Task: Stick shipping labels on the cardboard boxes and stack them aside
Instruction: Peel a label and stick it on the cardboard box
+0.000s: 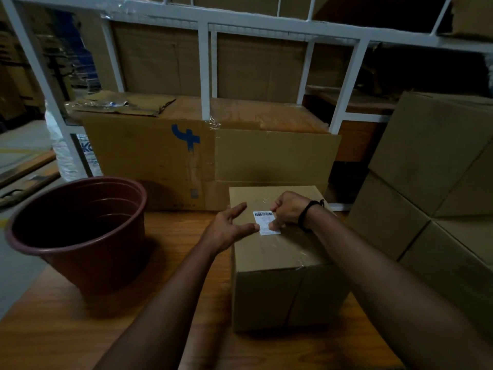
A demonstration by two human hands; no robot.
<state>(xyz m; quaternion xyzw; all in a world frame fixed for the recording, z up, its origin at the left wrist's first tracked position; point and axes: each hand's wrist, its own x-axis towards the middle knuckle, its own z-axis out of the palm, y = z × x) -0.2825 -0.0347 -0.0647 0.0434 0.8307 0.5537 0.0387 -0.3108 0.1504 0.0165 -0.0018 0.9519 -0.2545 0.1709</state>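
Left hand lies open on top of the cardboard box, fingers spread and thumb tip touching the left edge of the shipping label. Right hand is curled into a fist with a fingertip pressing the label's right edge. Beneath the box is a wooden table. Right of the box stands a stack of larger cartons, behind it leans a flattened cardboard sheet, and left of it sits a brown bucket. The white barcoded label lies flat on the box's taped top. A black wristband circles the right wrist.
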